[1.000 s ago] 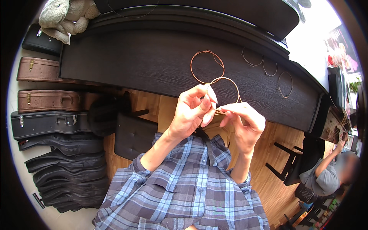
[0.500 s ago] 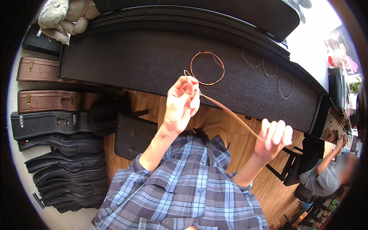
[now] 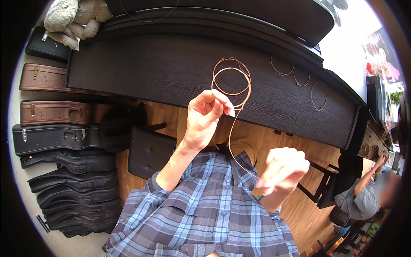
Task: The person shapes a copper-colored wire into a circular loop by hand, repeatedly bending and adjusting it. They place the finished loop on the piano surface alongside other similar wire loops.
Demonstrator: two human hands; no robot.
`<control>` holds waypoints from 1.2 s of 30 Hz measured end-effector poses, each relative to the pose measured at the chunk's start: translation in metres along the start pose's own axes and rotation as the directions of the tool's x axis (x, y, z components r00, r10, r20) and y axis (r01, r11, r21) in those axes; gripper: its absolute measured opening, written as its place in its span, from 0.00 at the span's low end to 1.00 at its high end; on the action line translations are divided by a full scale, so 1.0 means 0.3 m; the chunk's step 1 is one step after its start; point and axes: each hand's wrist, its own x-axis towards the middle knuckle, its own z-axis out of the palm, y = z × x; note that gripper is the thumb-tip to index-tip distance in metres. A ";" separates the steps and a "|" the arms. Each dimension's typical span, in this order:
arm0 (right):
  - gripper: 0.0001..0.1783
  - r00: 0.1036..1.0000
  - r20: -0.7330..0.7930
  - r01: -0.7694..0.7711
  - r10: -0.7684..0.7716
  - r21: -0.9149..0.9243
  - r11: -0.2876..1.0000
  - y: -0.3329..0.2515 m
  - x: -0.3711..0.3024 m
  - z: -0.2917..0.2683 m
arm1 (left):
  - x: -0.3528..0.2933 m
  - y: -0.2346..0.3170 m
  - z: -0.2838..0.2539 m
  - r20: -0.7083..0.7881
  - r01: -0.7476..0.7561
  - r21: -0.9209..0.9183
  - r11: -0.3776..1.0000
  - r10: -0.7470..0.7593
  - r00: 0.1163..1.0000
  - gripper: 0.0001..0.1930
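Note:
My left hand [image 3: 205,115] is closed in a pinch in front of the dark tabletop's near edge. Between its thumb and fingers it grips a thin copper-coloured guitar string [image 3: 230,139], looped above the fingertips. The string's free length curves down to the right, where my right hand [image 3: 286,167], slightly blurred, pinches it near its end. Behind the held loop, a coiled copper string [image 3: 231,58] lies on the dark wooden top [image 3: 150,64], partly overlapped by the loop in view.
Three thinner string coils, one of them a ring [image 3: 319,96], rest toward the right. Brown instrument cases [image 3: 55,112] and several black bags [image 3: 77,188] stand at left. A plush toy [image 3: 62,19] sits far left. A black padded bench [image 3: 145,152] is below. Another person [image 3: 364,195] works at right.
The string, stretched taut between my hands before, now hangs slack in a curve with a wide loop above my left hand. My right hand has moved left and down.

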 end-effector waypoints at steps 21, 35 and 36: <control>0.06 0.928 -0.370 -0.192 0.046 -0.368 0.910 -0.007 -0.026 -0.009 | 0.002 0.066 0.010 -0.194 0.201 0.386 0.900 -0.134 0.972 0.07; 0.16 0.962 -0.272 -0.028 -0.034 -0.222 0.975 -0.020 -0.031 -0.020 | 0.000 0.039 0.021 0.123 0.012 0.278 0.960 -0.048 0.991 0.09; 0.13 0.960 -0.273 -0.136 0.057 -0.280 0.950 -0.022 -0.021 0.002 | -0.005 0.034 0.026 0.086 0.033 0.261 0.965 -0.057 0.995 0.09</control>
